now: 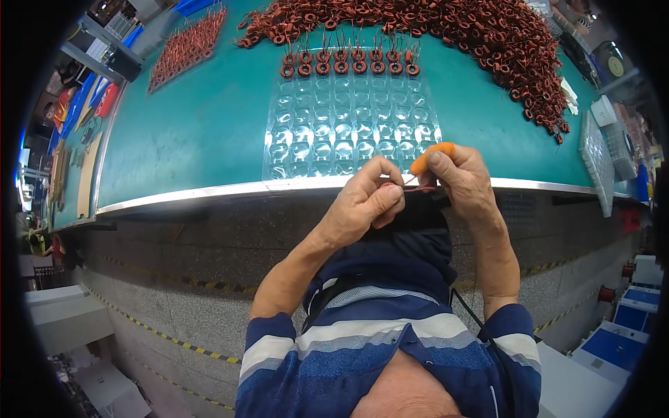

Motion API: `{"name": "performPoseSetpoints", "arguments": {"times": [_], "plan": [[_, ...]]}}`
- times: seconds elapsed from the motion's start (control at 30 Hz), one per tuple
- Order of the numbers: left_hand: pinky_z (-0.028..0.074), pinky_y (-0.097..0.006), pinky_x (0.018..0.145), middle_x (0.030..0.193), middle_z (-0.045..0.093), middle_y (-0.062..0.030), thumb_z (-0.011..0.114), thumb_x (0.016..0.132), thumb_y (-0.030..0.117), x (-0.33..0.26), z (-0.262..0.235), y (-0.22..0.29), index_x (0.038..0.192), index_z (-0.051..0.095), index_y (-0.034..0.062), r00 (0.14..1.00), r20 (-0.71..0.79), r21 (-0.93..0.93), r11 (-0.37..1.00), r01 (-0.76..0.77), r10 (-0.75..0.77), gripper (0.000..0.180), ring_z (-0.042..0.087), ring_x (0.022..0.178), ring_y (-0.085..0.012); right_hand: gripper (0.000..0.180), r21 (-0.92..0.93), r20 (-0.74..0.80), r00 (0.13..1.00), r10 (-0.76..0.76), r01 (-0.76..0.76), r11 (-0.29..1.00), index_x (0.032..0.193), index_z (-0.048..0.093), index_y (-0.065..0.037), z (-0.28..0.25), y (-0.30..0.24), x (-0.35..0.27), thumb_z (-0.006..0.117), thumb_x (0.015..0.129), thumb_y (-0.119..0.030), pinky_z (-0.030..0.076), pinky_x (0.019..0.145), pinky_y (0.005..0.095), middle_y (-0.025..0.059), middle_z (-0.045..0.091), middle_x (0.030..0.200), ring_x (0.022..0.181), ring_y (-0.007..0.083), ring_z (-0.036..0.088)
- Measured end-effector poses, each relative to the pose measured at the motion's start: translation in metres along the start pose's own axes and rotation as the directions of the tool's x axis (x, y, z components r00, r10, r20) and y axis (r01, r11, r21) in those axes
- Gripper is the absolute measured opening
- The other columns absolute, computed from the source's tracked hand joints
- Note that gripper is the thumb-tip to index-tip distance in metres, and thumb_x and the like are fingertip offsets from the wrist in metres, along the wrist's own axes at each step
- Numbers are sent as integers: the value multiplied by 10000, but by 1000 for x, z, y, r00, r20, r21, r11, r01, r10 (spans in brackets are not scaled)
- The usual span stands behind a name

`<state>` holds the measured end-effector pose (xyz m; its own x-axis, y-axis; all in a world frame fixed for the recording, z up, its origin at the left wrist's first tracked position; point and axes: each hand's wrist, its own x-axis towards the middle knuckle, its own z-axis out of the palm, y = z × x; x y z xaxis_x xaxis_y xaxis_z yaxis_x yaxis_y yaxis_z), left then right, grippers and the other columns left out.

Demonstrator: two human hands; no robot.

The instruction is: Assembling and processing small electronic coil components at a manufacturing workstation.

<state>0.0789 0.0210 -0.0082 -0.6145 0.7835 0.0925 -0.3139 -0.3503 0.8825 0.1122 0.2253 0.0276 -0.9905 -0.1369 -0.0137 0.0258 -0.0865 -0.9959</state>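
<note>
Right at the near edge of the green table (209,125), both hands meet over a small copper coil ring (387,185). The left hand (362,205) has its fingers pinched shut on the ring. The right hand (463,181), with an orange cap on one fingertip (431,157), pinches the thin wire tail (418,188) that sticks out sideways from the ring toward it. A clear tray (348,125) lies just past the hands, with one row of rings (348,67) along its far side.
</note>
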Motion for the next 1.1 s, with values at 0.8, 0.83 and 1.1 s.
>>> {"name": "performPoseSetpoints", "arguments": {"times": [0.8, 0.83, 1.1], "plan": [[508, -360, 690, 913, 597, -156, 636, 873, 57, 26, -21, -10, 1237, 407, -14, 784, -163, 859, 477, -186, 599, 436, 621, 767, -280, 154, -626, -204, 874, -440, 230, 746, 996, 676, -6, -68, -21, 110, 629, 907, -123, 450, 593, 211, 23, 658, 785, 664, 70, 589], [503, -361, 699, 920, 594, -153, 641, 854, 34, 28, -21, -13, 1229, 414, -11, 797, -180, 863, 481, -153, 577, 441, 617, 783, -278, 144, -694, -143, 893, -426, 217, 687, 984, 677, -10, -78, -18, 122, 642, 895, -117, 447, 591, 216, 12, 651, 767, 659, 71, 581], [327, -456, 997, 1166, 551, -128, 726, 773, 213, 27, -21, 4, 1228, 516, 49, 887, 115, 973, 128, -191, 447, 527, 510, 1112, -297, 404, -821, 8, 944, -328, 194, 537, 1247, 572, -80, -107, 3, 147, 681, 865, -154, 496, 636, 280, 74, 655, 852, 683, 138, 605]]}}
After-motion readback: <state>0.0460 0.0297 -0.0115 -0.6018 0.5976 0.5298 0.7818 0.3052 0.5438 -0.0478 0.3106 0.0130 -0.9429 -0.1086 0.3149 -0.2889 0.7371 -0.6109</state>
